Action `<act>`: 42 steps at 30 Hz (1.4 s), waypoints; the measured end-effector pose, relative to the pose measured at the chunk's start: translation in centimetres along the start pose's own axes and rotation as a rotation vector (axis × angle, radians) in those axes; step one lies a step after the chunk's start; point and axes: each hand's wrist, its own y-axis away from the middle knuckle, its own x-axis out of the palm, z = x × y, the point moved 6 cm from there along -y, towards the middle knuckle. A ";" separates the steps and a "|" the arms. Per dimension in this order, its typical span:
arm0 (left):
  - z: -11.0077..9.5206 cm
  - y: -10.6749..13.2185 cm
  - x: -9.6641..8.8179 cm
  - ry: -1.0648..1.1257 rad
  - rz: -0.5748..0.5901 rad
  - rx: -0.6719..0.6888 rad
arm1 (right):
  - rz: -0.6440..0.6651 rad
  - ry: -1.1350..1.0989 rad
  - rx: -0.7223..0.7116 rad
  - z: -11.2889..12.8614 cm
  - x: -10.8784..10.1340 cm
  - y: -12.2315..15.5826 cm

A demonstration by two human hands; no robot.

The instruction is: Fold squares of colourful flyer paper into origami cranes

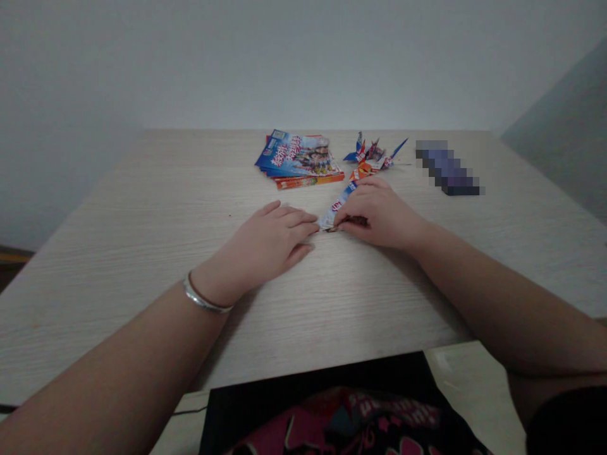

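Where the pale tabletop (pixel 156 253) spreads across most of the view, a fanned stack of printed leaflets (pixel 298 155) lies at the far side, approx. ctr. Dark rectangular obj. (pixel 448 169), pixelated, far R. Between them, folded paper figures (pixel 372 151) stand just beyond the R hand (pixel 379 212), crowding the work area's far side; contact w/ the work can't be determined. Folded paper strip (pixel 339 202) lies diagonally between both hands, partly hidden by the R. R hand curled, thumb & fingertips pinching its near part. L hand (pixel 279 237) palm down, fingers extended, fingertips at strip's near end, gripping nothing.
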 end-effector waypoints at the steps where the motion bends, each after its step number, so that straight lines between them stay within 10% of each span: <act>1: -0.3 0.0 -0.1 0.005 -0.008 0.032 | 0.002 0.010 -0.009 0.0 0.0 0.0; 20: -0.6 0.2 -1.0 -0.019 -0.084 -0.103 | 0.076 0.268 -0.109 1.9 0.4 -0.2; 30: -0.1 0.5 0.9 -0.021 0.067 -0.013 | 0.177 0.139 -0.157 2.2 0.7 0.4; 42: -1.1 0.3 -0.5 0.080 0.088 0.031 | 0.092 0.242 0.098 1.1 -0.1 -0.4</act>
